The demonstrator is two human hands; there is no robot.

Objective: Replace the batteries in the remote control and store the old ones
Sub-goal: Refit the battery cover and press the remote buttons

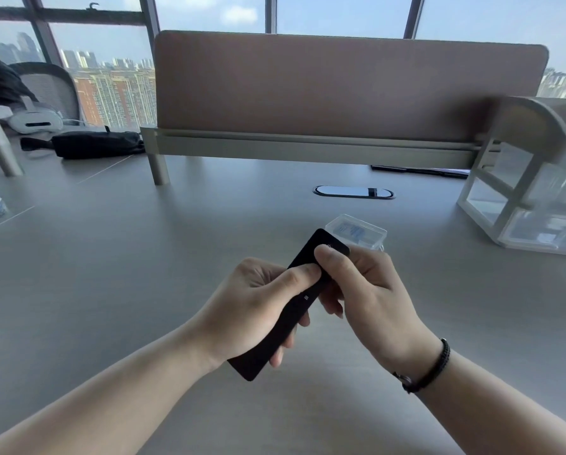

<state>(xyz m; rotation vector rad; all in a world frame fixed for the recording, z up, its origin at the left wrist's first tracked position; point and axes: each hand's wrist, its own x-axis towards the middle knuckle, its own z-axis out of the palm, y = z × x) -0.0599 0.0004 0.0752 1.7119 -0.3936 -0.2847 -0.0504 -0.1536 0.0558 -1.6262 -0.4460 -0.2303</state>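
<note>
Both hands hold the black remote (pixel 294 303) up over the middle of the tabletop (pixel 143 257). Its long side runs from near the person up and away to the right. The left hand (pixel 252 307) is wrapped around the low half, thumb on top. The right hand (pixel 363 290) pinches the far end, so it is nearer the cover. A clear box (pixel 357 231) sits just behind. The room has big windows.

the grey surface (pixel 117 257) carried a clear plastic box (pixel 357 232) near its middle and white clear-fronted drawers (pixel 534 205) at the right. a black pouch (pixel 97 144) and a white headset (pixel 35 121) lay far left.
</note>
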